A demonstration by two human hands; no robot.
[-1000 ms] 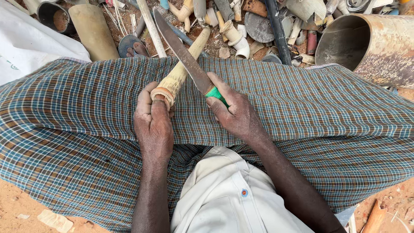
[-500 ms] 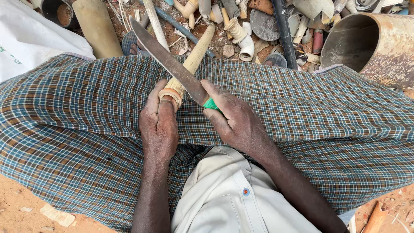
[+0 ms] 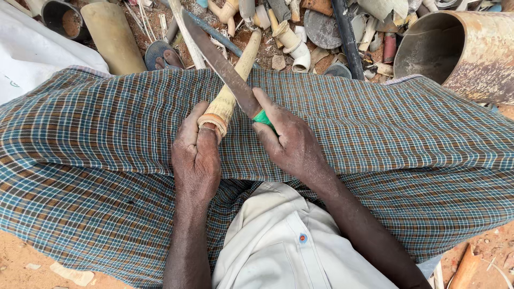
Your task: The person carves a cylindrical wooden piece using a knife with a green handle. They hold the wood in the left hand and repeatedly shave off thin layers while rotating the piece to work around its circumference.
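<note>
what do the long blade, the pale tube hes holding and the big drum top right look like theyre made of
Blade: probably steel, dull grey-brown and tarnished, with a green handle that looks like plastic or tape.
Pale tube: likely plastic pipe, cream and scuffed, its hollow cut end in the left hand; the right hand grips the knife.
Drum: seemingly metal, rusty brown patches.

Lighting: bright, even daylight; soft, short shadows under the hands on the checked cloth [image 3: 375, 134]. Glare: mild, on the white sack [image 3: 32, 53]. Focus: sharp throughout. Distortion: wide-angle bowing at the edges.
</note>
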